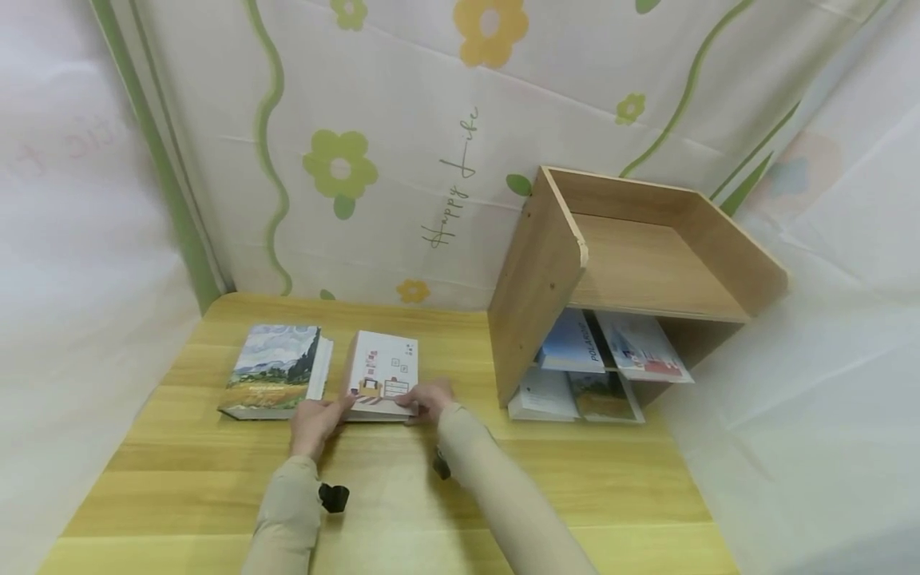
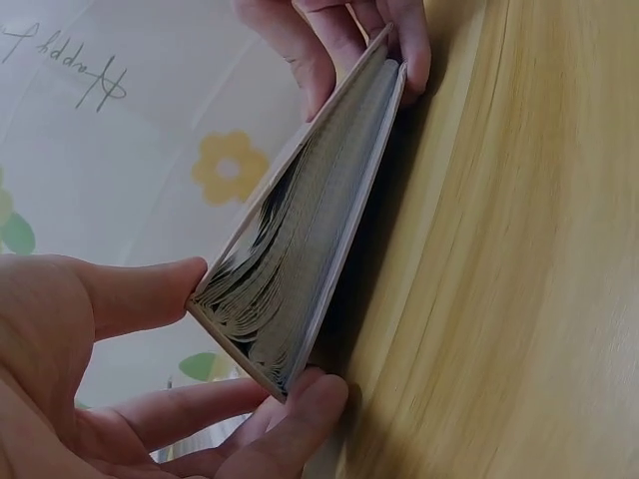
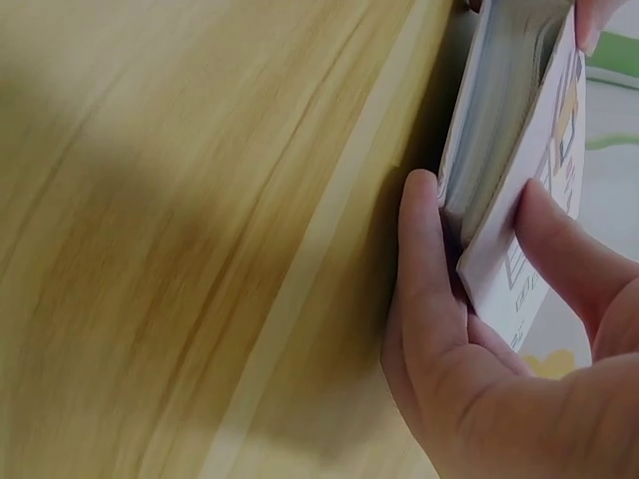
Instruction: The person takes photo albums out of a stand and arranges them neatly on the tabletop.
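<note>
Both hands hold a white hardcover book (image 1: 384,369) with small drawings of furniture on its cover. My left hand (image 1: 316,427) pinches its spine side, thumb at the upper edge and fingers at the lower one. At the opposite side, my right hand (image 1: 430,399) grips the covers, its thumb (image 3: 564,235) on top and fingers (image 3: 424,239) beneath. In the left wrist view, the pages (image 2: 300,230) form a wedge, thick at the spine and narrow towards the right hand. Left of it, a book with a painted landscape cover (image 1: 273,367) lies on the table.
A wooden shelf unit (image 1: 535,295) stands on the right of the table (image 1: 402,495). Its lower levels hold several books, among them a blue one (image 1: 571,343) and a white one (image 1: 640,343). A flower-patterned curtain (image 1: 402,104) hangs behind the table.
</note>
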### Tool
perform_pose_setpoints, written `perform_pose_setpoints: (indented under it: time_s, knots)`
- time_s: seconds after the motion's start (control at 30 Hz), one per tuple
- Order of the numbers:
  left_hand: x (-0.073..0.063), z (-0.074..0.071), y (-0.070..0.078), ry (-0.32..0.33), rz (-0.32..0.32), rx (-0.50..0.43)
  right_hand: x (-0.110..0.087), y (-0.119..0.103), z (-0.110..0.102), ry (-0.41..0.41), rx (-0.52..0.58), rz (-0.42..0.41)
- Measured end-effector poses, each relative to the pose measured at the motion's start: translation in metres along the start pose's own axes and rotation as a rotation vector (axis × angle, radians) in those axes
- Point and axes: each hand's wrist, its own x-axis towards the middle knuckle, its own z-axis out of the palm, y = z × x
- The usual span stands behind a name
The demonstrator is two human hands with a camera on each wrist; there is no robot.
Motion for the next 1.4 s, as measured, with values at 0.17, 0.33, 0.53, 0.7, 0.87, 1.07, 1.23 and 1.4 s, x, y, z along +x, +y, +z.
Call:
perform_pose_setpoints:
  time_s: [0.17, 0.33, 0.53, 0.7, 0.87, 1.07, 1.23, 1.4]
  knots:
    - [0.001, -0.002, 0.0, 0.027, 0.018, 0.057, -0.001, 0.001, 0.003, 0.006, -0.001, -0.021]
    - [0.001, -0.004, 0.0, 0.024, 0.032, 0.118, -0.004, 0.0, 0.006, 0.017, -0.022, -0.051]
    - [-0.001, -0.007, 0.001, 0.036, 0.07, 0.134, -0.005, -0.002, 0.012, 0.056, -0.072, -0.069]
    - [-0.004, -0.01, 0.004, 0.047, 0.064, 0.103, -0.002, -0.001, 0.016, 0.075, -0.111, -0.107]
    - [-0.006, -0.01, 0.005, 0.092, 0.082, 0.096, -0.002, 0.0, 0.02, 0.09, -0.17, -0.18]
    - [-0.008, -0.01, 0.005, 0.145, 0.113, 0.096, -0.001, -0.002, 0.023, 0.084, -0.271, -0.203]
    - [-0.007, -0.01, 0.005, 0.179, 0.135, 0.113, -0.001, -0.006, 0.025, 0.035, -0.299, -0.167]
    - [-0.008, -0.01, 0.006, 0.197, 0.147, 0.143, 0.0, -0.006, 0.025, 0.039, -0.333, -0.179]
